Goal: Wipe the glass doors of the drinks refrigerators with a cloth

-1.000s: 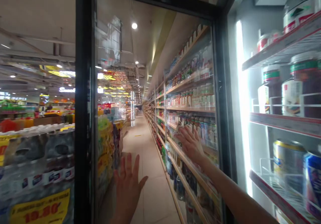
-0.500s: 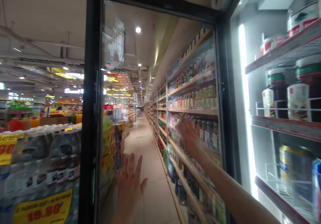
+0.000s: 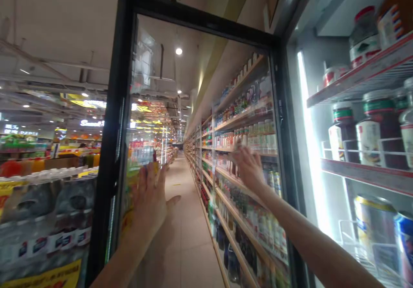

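Note:
A swung-out glass cooler door (image 3: 112, 103) with a black frame stands in front of me. My left hand (image 3: 150, 199) is raised at the pane's lower left, fingers spread and holding nothing. Farther right, my right hand (image 3: 248, 165) reaches up toward the middle of the glass, its fingers extended and somewhat blurred. I cannot tell whether either palm touches the pane. Through the glass I see an aisle and long shelves of bottles, partly mixed with reflections.
To the right is the lit cooler, with dark bottles (image 3: 371, 128) on one wire-fronted shelf (image 3: 364, 174) and cans (image 3: 376, 223) below. Wrapped packs of bottles (image 3: 64, 219) with yellow price signs stand left of the door. The tiled floor (image 3: 190, 236) runs down the aisle.
My left hand has risen and shifted left across the door, with more of its forearm showing. My right hand has moved slightly right. The door frame appears lower and more tilted in view.

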Motion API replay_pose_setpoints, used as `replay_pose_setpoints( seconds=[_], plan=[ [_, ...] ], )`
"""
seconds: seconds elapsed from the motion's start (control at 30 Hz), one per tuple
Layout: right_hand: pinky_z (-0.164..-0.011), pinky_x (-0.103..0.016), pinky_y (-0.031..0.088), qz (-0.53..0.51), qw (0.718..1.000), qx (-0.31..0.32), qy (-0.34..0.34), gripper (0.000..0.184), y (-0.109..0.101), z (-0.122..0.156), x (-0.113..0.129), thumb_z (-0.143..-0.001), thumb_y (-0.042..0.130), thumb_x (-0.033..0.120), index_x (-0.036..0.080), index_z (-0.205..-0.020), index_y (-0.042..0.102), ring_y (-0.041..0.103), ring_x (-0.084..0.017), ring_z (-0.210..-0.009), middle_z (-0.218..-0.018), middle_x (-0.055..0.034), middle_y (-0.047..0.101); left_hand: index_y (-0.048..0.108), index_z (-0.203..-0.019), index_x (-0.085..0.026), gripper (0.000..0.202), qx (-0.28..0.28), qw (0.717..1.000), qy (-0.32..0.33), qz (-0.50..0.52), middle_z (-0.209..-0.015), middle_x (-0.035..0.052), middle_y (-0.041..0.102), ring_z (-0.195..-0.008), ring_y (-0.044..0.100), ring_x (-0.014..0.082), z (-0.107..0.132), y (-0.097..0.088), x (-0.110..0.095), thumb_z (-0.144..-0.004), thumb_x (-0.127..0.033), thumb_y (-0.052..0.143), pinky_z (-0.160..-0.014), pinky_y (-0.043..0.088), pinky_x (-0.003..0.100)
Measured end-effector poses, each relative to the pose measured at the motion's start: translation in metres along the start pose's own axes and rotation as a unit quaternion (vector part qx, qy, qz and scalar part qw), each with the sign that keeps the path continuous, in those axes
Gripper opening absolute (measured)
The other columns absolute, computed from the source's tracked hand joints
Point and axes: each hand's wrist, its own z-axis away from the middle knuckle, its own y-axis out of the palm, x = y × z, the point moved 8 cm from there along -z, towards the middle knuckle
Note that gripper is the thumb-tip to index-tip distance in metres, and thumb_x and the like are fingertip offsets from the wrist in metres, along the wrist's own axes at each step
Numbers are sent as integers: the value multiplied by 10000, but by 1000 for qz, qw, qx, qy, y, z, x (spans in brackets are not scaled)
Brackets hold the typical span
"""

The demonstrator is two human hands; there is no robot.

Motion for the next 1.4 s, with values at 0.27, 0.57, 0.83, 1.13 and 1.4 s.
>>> replay_pose_setpoints(
  seconds=[0.27, 0.57, 0.83, 1.13, 1.4],
  plan=[
    [-1050, -446, 246, -7, 999, -35, 39, 438, -2, -34, 2, -834, 380, 186, 255, -1247, 508, 271, -234, -1323, -1385, -42, 418, 228, -1402, -164, 824, -7, 1000, -4, 0, -1491, 199, 111, -1363, 71, 387, -3, -3, 0, -728, -442, 612, -1005, 238, 605],
    [-995, -537, 291, 11, 955, -107, 275, 461, -14, -40, -71, -859, 309, 201, 135, -1290, 458, 308, -308, -1292, -1386, -158, 386, 352, -1351, -132, 796, 28, 999, 3, -38, -1442, 220, 256, -1318, 229, 404, -21, -17, -7, -670, -371, 687, -999, 310, 514],
    [-1091, -461, 168, -21, 986, 34, -160, 480, 13, -71, 60, -815, 427, 151, 295, -1271, 474, 232, -201, -1342, -1390, -12, 416, 189, -1413, -206, 851, 12, 1000, 27, -7, -1508, 132, 95, -1371, 73, 354, -82, -33, 2, -729, -500, 602, -1042, 211, 571],
    [-1050, -499, 227, -25, 984, -26, 172, 473, -16, -122, -4, -855, 353, 177, 176, -1323, 416, 230, -270, -1337, -1434, -103, 332, 223, -1405, -178, 832, 1, 999, 43, -9, -1499, 162, 97, -1366, 92, 366, -75, -34, 0, -735, -508, 591, -1027, 242, 583],
    [-1073, -493, 184, -19, 992, 24, -125, 473, 4, -114, 96, -830, 413, 126, 281, -1274, 467, 262, -206, -1331, -1402, -22, 402, 288, -1379, -161, 819, -15, 996, 90, 7, -1481, 168, 186, -1364, 126, 351, -77, -32, 8, -704, -464, 639, -1028, 278, 552]
  ],
)
